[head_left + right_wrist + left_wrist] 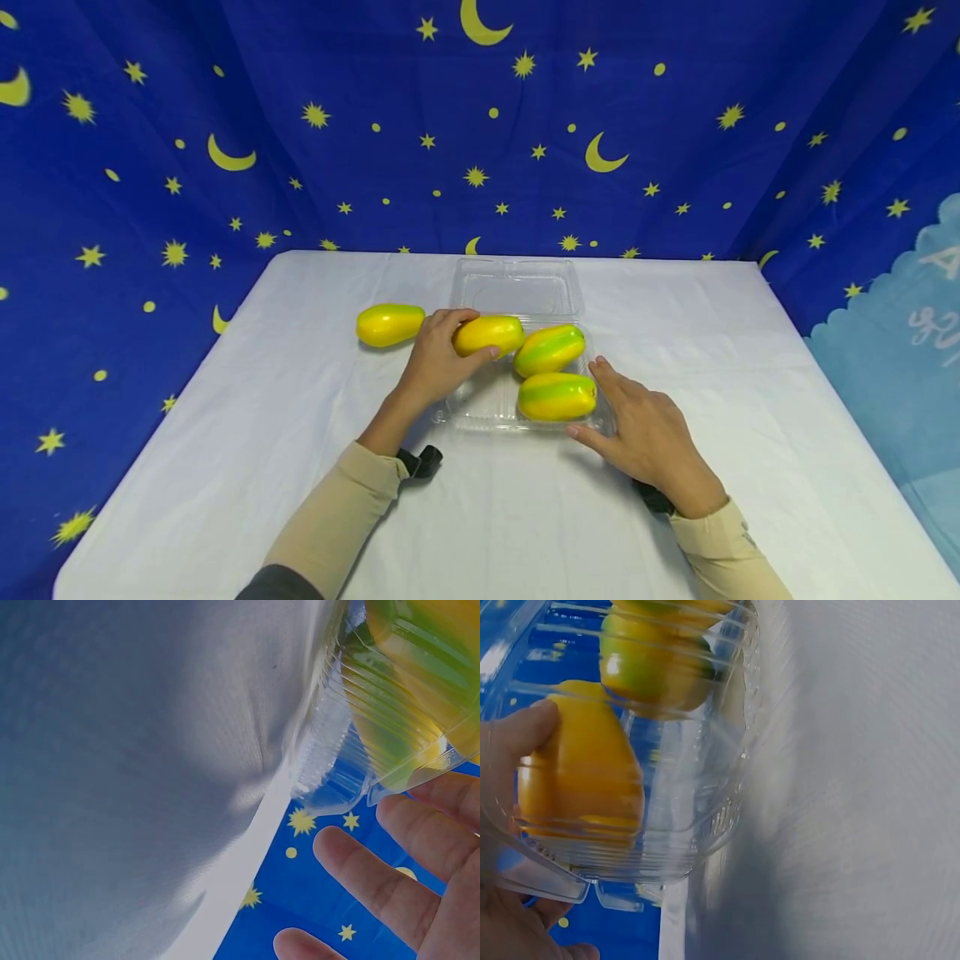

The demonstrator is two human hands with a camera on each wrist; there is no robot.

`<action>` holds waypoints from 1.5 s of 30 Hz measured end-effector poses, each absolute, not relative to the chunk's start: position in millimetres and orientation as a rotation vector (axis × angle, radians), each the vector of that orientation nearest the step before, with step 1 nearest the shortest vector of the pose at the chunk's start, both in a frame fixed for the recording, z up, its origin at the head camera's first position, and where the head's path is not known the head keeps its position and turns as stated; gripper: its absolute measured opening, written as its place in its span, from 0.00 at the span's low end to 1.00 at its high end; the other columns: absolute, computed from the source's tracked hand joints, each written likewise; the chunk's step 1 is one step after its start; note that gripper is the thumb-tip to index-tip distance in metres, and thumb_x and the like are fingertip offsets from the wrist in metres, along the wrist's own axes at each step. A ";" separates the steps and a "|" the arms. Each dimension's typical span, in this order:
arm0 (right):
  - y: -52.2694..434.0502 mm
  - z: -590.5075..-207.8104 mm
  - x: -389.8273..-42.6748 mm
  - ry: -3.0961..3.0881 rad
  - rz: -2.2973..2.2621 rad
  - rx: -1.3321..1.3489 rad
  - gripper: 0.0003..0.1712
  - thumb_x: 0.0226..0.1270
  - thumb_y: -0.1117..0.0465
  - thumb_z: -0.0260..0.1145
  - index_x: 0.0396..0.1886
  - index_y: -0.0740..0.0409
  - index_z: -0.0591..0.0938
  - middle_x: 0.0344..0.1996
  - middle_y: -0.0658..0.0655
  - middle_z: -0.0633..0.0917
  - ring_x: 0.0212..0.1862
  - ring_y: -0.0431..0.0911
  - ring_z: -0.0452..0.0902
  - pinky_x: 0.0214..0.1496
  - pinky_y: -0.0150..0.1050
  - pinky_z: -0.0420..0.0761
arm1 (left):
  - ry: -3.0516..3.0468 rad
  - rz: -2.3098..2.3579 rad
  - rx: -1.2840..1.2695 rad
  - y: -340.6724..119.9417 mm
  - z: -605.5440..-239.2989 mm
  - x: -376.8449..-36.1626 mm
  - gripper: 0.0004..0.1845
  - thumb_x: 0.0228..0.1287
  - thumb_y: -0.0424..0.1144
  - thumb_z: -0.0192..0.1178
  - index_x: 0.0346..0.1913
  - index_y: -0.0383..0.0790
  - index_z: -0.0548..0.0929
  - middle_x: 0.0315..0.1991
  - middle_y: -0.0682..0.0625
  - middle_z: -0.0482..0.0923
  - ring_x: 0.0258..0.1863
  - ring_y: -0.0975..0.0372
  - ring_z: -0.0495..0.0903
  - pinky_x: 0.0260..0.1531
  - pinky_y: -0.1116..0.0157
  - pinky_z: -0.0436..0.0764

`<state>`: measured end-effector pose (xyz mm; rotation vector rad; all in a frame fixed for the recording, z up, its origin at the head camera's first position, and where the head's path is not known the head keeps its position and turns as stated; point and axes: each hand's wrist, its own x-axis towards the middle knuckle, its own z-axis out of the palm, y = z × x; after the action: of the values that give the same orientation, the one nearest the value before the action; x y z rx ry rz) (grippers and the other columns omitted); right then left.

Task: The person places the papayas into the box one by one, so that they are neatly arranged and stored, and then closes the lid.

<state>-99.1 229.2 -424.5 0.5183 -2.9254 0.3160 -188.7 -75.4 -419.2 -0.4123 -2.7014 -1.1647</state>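
My left hand (pixel 438 357) grips a yellow-green papaya (pixel 491 335) at the back left part of a clear plastic clamshell box (pixel 480 406). Through the box wall in the left wrist view, the thumb presses on that papaya (pixel 585 769). Two more papayas lie in the right half of the box, one behind (pixel 551 348) and one in front (pixel 557 397). At the box's right side is my right hand (pixel 651 427), its fingers extended. In the right wrist view, the fingers (pixel 431 832) are by the rim; whether all touch it, I cannot tell.
Another papaya (pixel 390 325) lies on the white tablecloth (pixel 225 450), left of the box. The box's clear lid (pixel 517 287) is folded back behind it. A blue curtain (pixel 390 167) with yellow stars and moons hangs behind the table.
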 end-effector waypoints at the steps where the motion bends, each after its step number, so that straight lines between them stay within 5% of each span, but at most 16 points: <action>1: 229.2 -424.4 -99.1 -2.925 0.318 0.518 0.59 0.59 0.20 0.56 0.78 0.56 0.63 0.73 0.58 0.70 0.63 0.60 0.78 0.52 0.61 0.81 | -2.705 -1.156 -0.418 -76.0 -419.6 -189.0 0.35 0.56 0.61 0.70 0.63 0.48 0.78 0.60 0.49 0.75 0.61 0.54 0.72 0.63 0.52 0.72; 45: 228.5 -425.3 -98.1 -2.906 0.324 0.530 0.59 0.59 0.20 0.57 0.77 0.57 0.64 0.73 0.59 0.71 0.63 0.60 0.78 0.50 0.60 0.82 | -2.736 -1.125 -0.430 -81.5 -420.0 -190.4 0.33 0.57 0.63 0.68 0.64 0.55 0.77 0.63 0.47 0.72 0.65 0.50 0.70 0.67 0.46 0.68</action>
<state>-98.1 228.5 -425.3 0.5301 -2.9056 0.3239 -190.4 -81.5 -420.0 -0.4298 -2.7362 -1.1252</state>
